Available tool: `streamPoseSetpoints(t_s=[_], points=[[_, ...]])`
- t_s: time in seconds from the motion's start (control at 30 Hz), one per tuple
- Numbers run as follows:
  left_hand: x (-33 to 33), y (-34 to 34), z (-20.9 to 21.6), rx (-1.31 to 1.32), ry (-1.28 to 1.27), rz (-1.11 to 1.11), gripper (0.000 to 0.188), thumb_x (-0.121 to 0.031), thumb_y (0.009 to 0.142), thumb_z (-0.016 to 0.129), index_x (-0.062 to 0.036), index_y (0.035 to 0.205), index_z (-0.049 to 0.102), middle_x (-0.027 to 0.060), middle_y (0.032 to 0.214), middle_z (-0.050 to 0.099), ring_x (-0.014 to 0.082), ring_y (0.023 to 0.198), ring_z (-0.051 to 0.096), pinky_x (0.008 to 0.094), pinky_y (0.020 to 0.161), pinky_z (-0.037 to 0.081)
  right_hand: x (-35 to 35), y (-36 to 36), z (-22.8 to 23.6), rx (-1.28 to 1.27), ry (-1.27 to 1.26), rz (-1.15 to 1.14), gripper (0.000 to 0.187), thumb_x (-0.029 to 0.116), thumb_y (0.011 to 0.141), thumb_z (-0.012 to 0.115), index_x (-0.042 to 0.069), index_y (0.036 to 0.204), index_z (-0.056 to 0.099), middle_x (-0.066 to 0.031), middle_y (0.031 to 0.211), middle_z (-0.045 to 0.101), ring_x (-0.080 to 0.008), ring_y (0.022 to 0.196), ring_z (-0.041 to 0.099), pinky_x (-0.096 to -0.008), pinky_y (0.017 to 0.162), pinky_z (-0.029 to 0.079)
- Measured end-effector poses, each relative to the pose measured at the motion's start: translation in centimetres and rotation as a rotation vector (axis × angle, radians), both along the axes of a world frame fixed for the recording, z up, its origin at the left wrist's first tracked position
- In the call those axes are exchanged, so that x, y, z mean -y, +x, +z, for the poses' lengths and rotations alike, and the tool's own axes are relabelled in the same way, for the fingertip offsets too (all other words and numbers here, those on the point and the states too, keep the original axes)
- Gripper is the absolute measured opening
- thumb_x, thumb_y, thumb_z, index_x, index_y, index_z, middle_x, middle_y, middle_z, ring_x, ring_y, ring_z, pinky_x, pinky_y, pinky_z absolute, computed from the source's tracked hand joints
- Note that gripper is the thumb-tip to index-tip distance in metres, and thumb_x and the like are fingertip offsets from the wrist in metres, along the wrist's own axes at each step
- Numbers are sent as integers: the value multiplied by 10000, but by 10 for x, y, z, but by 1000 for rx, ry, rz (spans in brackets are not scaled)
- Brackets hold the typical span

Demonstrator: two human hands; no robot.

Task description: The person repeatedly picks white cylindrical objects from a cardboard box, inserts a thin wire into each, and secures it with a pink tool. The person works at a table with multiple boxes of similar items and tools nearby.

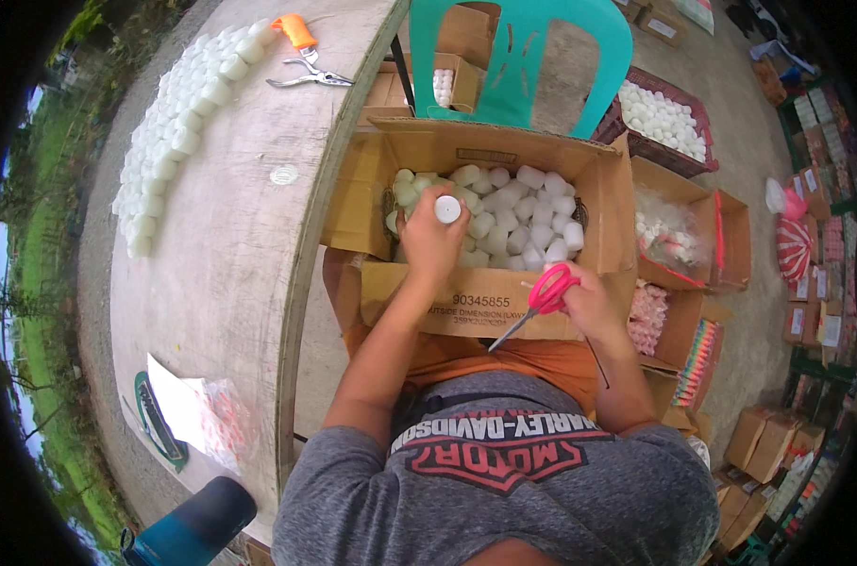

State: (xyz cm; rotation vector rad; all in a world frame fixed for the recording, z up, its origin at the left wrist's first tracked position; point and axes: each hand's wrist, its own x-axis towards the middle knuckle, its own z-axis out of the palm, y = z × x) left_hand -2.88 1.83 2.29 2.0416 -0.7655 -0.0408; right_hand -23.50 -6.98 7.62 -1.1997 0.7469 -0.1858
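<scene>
My left hand [432, 240] is closed around a small white candle [447, 209], whose round end faces up with a dark spot at its centre. It is above the near left part of an open cardboard box [598, 203]. Inside the box lie many loose white candles [509, 219] of the same kind. At the box's near right flap, my right hand [591, 300] grips scissors [547, 289] by their pink handles. The blades slant down to the left, over my lap; whether they are fully closed I cannot tell.
On the pale wooden table [230, 311] at left are rows of white candles [178, 132], pliers [310, 75], an orange-handled tool [294, 31] and a plastic bag [223, 420]. A blue tumbler [202, 519] is nearby. A teal chair [518, 85] stands beyond the box; filled cartons [674, 236] are at right.
</scene>
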Motion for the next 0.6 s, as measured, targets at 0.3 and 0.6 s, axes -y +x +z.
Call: streamPoseSetpoints(t_s=[0.3, 0.6], points=[[-1, -4, 7, -235, -122, -99, 251, -183, 758, 734, -65, 891, 557, 139, 912, 640, 262, 776, 631, 341, 640, 501, 22, 23, 7, -485, -942, -129, 238, 212, 928, 450, 43, 1090, 410, -248, 826, 603, -446, 811, 575, -472, 697, 438], [2, 2, -13, -54, -163, -131, 332, -219, 750, 740, -62, 942, 520, 125, 721, 581, 306, 700, 574, 386, 633, 463, 7, 38, 5, -13, -889, 17, 229, 56, 901, 489, 56, 1124, 436, -187, 895, 604, -330, 798, 610, -411, 666, 466]])
